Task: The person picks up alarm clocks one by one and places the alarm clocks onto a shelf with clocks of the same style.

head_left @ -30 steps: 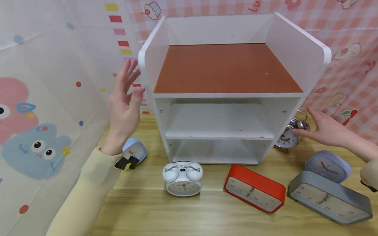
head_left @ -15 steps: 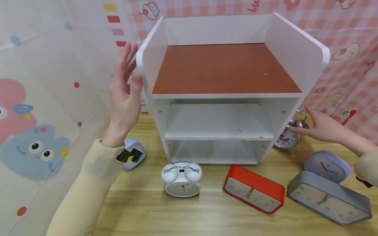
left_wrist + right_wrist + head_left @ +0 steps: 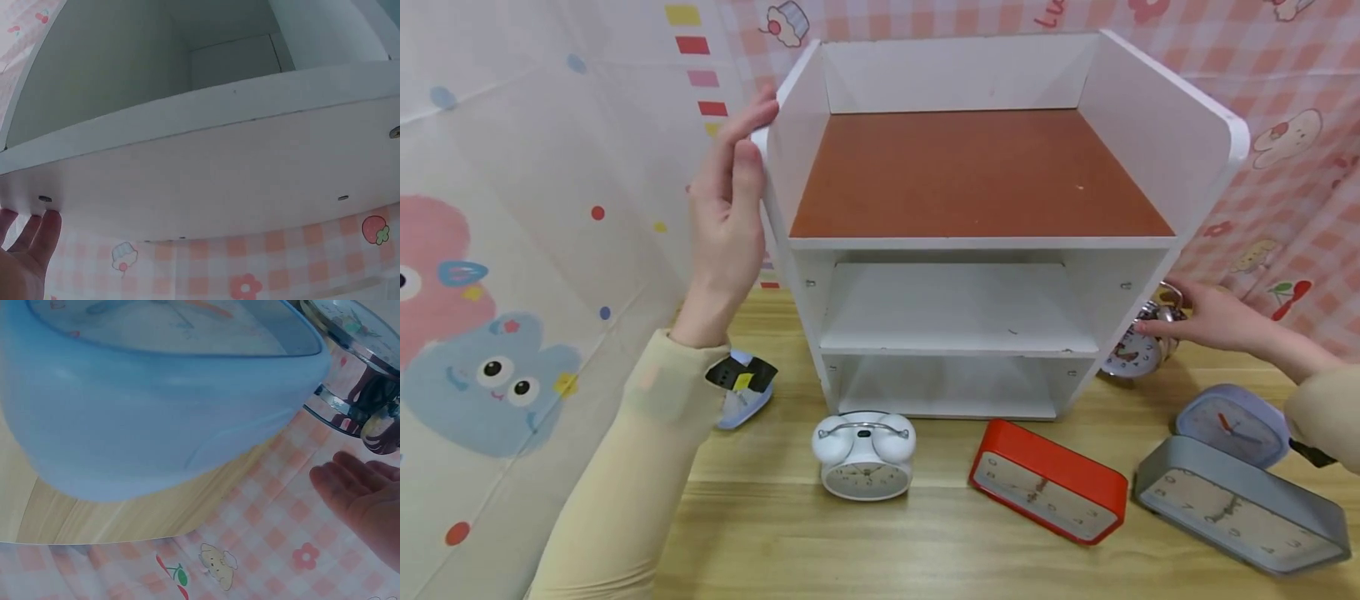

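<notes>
My left hand point(image 3: 730, 225) is raised with straight fingers against the outer left side of a white shelf unit point(image 3: 977, 243). In the left wrist view its fingertips point(image 3: 49, 228) meet the side panel point(image 3: 200, 178). My right hand point(image 3: 1221, 317) is at a silver twin-bell alarm clock point(image 3: 1131, 354) beside the unit's right side, thumb in front and the other fingers partly hidden behind. In the right wrist view those fingers point(image 3: 356, 481) stay loosely extended just beside the bell of the metal clock point(image 3: 353, 381).
A white twin-bell clock point(image 3: 865, 450), a red clock point(image 3: 1052, 467) and a grey clock point(image 3: 1247, 500) stand in front. Behind the grey one is a lilac-blue clock point(image 3: 1232, 425), large in the right wrist view. A blue clock point(image 3: 743, 408) sits partly hidden under my left wrist.
My left hand has moved up and toward the unit, its fingers now at the side panel's edge. My right hand has moved left and closer around the silver alarm clock.
</notes>
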Tool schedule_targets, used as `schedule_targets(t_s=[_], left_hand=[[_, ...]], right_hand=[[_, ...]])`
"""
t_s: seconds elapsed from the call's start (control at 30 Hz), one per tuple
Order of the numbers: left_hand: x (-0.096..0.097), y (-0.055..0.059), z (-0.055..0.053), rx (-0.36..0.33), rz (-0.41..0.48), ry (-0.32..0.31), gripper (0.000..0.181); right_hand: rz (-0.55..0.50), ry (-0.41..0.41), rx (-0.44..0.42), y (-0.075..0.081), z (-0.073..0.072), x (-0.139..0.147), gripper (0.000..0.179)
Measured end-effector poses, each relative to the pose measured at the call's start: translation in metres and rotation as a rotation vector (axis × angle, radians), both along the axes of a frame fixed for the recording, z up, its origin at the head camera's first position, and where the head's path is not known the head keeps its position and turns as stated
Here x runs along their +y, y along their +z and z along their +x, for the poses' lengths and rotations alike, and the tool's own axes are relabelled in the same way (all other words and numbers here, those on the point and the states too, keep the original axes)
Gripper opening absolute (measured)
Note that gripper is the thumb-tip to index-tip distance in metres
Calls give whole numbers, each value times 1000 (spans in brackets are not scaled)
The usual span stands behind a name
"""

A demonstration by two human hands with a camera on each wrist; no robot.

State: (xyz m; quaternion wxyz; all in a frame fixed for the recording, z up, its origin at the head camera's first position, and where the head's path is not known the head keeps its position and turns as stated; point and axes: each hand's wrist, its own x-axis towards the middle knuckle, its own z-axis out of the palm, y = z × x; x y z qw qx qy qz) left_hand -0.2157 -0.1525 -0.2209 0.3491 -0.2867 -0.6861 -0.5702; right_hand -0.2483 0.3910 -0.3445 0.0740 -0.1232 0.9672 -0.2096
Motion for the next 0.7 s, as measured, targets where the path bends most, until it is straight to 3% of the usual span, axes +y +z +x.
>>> schedule_targets(t_s=[0.23,0.4,0.7], left_hand=[[-4,-4,-6,4,67,-85,38],[0,-9,-11,40,121,-81,45],[2,-13,-17,72,134,-64,73]], right_hand=[[5,4,-31,-5,-5,-2,78],[50,-29,-52,-14,-7,0,82],[76,-16,-42,-19,-8,0,90]])
